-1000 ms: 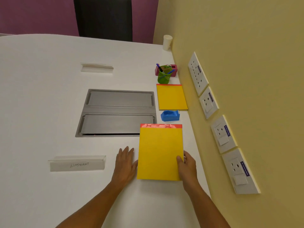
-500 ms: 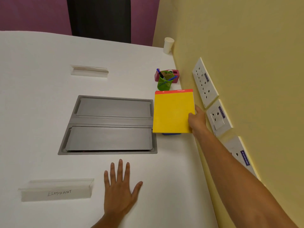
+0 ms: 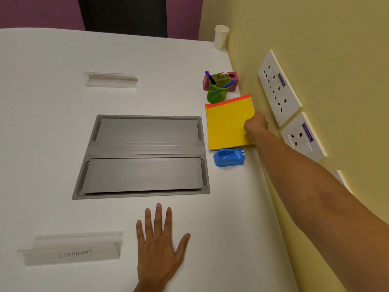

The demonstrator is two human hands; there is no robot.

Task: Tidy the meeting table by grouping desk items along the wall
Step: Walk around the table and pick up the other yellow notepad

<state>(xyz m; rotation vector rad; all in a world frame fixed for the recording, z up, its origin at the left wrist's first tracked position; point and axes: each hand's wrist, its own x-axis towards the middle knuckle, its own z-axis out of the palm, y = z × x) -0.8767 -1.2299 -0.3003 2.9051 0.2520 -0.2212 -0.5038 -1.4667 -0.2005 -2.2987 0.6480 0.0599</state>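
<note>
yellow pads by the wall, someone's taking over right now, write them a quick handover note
Right hand: gripping the wall-side edge of the top yellow pad, which sits skewed on a second yellow pad beneath it.
Left hand: flat on the table, holding nothing.
Along the wall: paper cup, pink tape dispenser, green pen cup, the pad stack, blue tape dispenser.
Done: both pads are stacked in the wall row.
Left: square the top pad and release it. The two clear name holders lie out on the table, away from the wall.
</note>
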